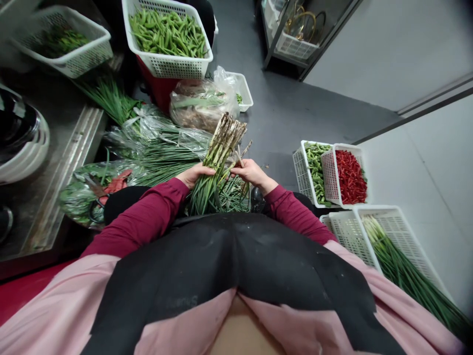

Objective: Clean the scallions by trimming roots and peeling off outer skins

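Observation:
My left hand point(195, 173) is wrapped round a thick bunch of green chives point(219, 162), roots pointing away from me and leaves lying toward my black apron. My right hand point(250, 172) is closed on a few stalks at the right side of the same bunch, pinching them near the pale, dirty root ends. Both sleeves are dark red.
More chives in plastic bags point(162, 148) lie ahead on the floor. A white basket of green pods point(168, 37) stands beyond. Baskets of green point(314, 170) and red chillies point(349, 175) sit right; a basket with cleaned chives point(399, 256) lies near right. A metal counter point(48, 162) is left.

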Tool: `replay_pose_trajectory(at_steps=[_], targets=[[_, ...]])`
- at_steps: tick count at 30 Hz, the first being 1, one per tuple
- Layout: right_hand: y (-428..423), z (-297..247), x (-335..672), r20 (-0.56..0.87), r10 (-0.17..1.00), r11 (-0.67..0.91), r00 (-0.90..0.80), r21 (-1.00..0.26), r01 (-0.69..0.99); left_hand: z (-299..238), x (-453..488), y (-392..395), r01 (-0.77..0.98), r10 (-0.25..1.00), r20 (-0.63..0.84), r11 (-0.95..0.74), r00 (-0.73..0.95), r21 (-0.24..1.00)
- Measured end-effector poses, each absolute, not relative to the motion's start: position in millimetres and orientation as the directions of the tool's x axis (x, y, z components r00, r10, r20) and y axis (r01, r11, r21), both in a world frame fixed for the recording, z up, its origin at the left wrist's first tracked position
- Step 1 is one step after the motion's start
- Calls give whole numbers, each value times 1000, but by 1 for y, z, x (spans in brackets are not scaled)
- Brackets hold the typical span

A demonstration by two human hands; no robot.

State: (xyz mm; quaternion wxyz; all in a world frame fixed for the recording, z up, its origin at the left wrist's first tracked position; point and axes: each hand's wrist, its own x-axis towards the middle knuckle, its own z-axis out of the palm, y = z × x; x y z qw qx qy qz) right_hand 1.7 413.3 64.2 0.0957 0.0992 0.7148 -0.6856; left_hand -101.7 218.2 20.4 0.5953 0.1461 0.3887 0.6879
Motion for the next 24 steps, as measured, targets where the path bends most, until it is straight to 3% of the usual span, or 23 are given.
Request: replay_pose_trajectory(at_steps=[8, 13, 15, 19, 22, 24], targets=[[424, 69, 9, -333, 199, -236, -922, -929, 284, 24, -103, 216, -683, 908, -310, 38, -281, 730], [453, 81, 4, -316, 422, -403, -850, -905, 136, 27, -100, 215, -652, 904, -294, 22, -311, 758], [477, 89, 2, -286, 538, -384, -793, -921, 72, 26, -100, 214, -642, 901, -296, 25, -318, 766], [522, 100, 5, -147, 703, -140, -696, -988, 68, 23, -103, 210, -616, 898, -300, 43, -322, 787], [522, 90, 14, -158, 653, -52, -741, -985, 164, 23, -105, 207, -616, 891, -312, 48, -330, 786], [501, 70, 21, -259, 505, -19, -823, -957, 290, 23, -108, 206, -622, 873, -328, 36, -361, 782]])
